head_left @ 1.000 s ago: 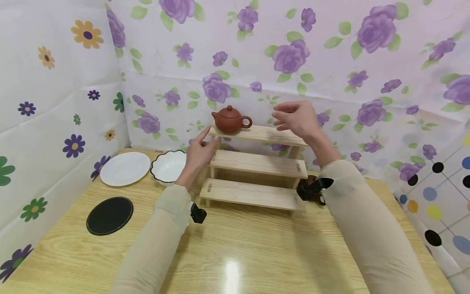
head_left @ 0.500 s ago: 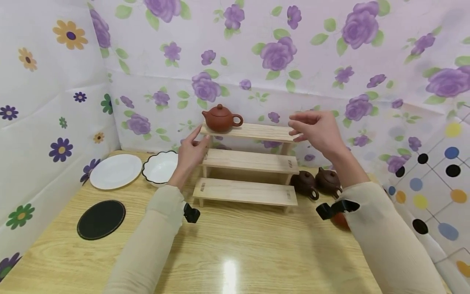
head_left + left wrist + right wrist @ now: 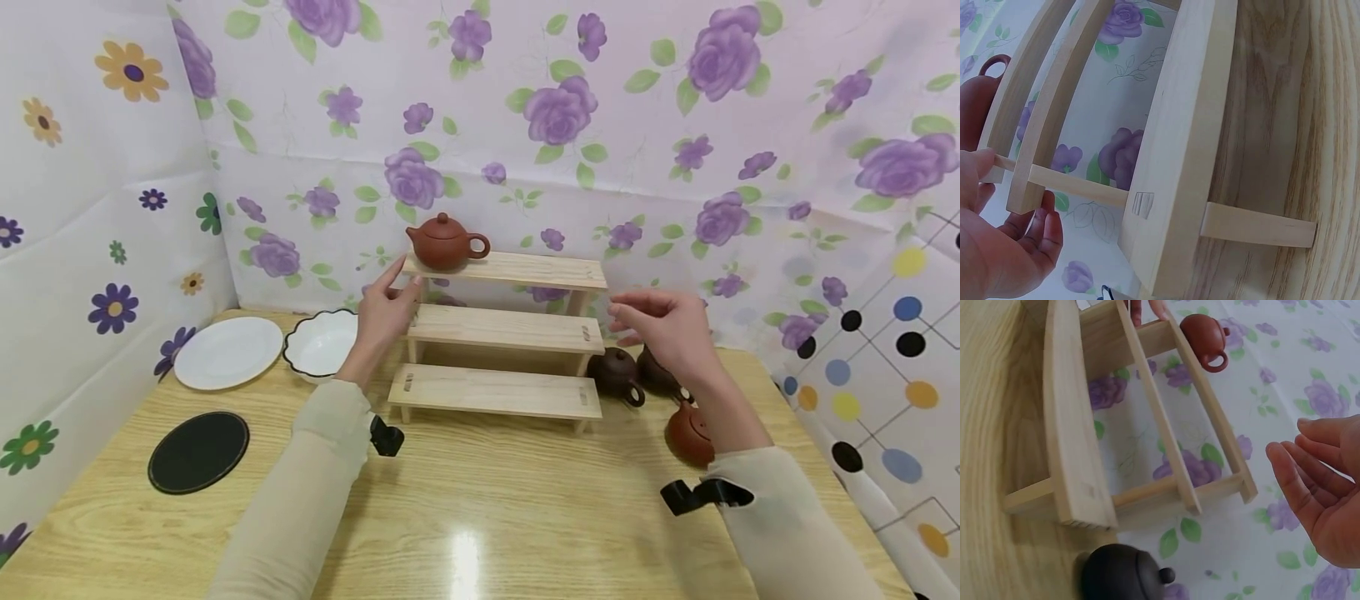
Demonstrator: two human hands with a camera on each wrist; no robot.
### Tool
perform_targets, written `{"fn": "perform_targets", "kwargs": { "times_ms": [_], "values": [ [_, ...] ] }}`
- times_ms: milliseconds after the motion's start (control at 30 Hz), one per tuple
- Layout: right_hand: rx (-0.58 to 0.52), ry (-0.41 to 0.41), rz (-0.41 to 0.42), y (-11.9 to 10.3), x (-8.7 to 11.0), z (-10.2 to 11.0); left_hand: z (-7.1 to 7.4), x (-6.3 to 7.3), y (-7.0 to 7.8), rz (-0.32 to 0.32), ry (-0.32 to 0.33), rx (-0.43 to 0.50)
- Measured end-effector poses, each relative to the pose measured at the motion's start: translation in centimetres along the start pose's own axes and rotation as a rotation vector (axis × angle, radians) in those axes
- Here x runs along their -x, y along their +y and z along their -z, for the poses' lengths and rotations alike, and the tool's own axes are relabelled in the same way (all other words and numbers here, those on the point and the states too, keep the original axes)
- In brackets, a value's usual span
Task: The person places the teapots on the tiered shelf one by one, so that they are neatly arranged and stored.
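Observation:
A three-tier wooden display rack (image 3: 495,390) stands on the table against the flowered backdrop. A reddish-brown clay teapot (image 3: 444,244) sits at the left end of its top tier, handle to the right. My left hand (image 3: 384,312) holds the rack's left end, near the upper two tiers; in the left wrist view its fingers (image 3: 1050,234) bend around the wood. My right hand (image 3: 671,333) hovers in the air off the rack's right end, fingers loosely bent and holding nothing. In the right wrist view a dark teapot (image 3: 1116,575) lies below this hand.
Right of the rack stand a dark brown teapot (image 3: 617,372), another dark teapot (image 3: 658,373) and a red one (image 3: 686,435), the last two partly behind my right arm. At left are a white plate (image 3: 228,353), a scalloped white bowl (image 3: 321,346) and a black round mat (image 3: 198,452).
My right hand has moved right and down from above the top tier, away from the rack. The head view has turned slightly right. The left hand and the teapot stay at the rack's left end.

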State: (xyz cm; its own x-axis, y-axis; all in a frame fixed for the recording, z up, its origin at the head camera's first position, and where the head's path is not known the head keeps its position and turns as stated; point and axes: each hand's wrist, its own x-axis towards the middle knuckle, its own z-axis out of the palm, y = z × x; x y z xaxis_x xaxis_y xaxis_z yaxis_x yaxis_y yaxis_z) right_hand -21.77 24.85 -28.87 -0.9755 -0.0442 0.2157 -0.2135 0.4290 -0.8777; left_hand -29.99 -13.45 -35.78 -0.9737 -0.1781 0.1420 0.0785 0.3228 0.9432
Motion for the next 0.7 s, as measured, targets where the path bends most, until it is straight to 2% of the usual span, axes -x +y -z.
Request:
{"fn": "perform_targets", "kwargs": {
  "times_ms": [167, 467, 700],
  "values": [
    [-0.019, 0.04, -0.052, 2.1, 2.1, 0.7, -0.1, 0.1, 0.0, -0.001, -0.006, 0.005],
    [0.069, 0.096, -0.14, 5.4, 6.3, 3.5, -0.2, 0.0, -0.1, -0.006, -0.012, 0.008],
    [0.008, 0.126, -0.209, 7.4, 8.8, 5.4, 0.0, -0.1, -0.2, 0.0, -0.01, -0.003]
  ]
}}
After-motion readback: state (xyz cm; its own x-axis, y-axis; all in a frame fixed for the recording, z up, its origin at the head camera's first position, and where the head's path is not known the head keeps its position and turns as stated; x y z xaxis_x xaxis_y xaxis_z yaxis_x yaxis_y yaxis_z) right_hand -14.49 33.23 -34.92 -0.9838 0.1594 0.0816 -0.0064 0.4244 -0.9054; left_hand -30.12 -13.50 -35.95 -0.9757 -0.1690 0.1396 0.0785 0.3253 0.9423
